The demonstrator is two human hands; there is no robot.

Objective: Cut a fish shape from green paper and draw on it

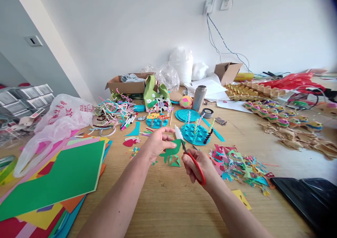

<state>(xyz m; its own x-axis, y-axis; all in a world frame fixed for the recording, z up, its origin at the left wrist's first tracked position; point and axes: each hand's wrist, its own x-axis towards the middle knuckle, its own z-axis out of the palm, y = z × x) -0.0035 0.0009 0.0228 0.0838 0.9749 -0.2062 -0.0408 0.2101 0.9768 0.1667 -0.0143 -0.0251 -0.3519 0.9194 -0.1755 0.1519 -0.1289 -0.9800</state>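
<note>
Between thumb and fingers, my left hand (158, 143) pinches a piece of green paper (171, 147) above the table. My right hand (198, 167) grips red-handled scissors (200, 174), their blades at the paper's right edge. Small green offcuts (174, 161) show just below the paper. Behind the hands lies a white glue bottle (178, 132), partly hidden by the paper. Past it is a round blue dimpled piece (193, 135) with fuzzy pipe cleaners standing up from it. A smaller blue base with paper fish shapes (155, 117) stands further left.
Coloured paper sheets (68, 171) are stacked at left, near a plastic bag (60, 116). Paper scraps (242, 167) are heaped at right beside a black tray-like object (302, 199). Pipe cleaners (113, 109), a metal flask (199, 98), tape (207, 113) and painted egg cartons (281, 115) lie further back.
</note>
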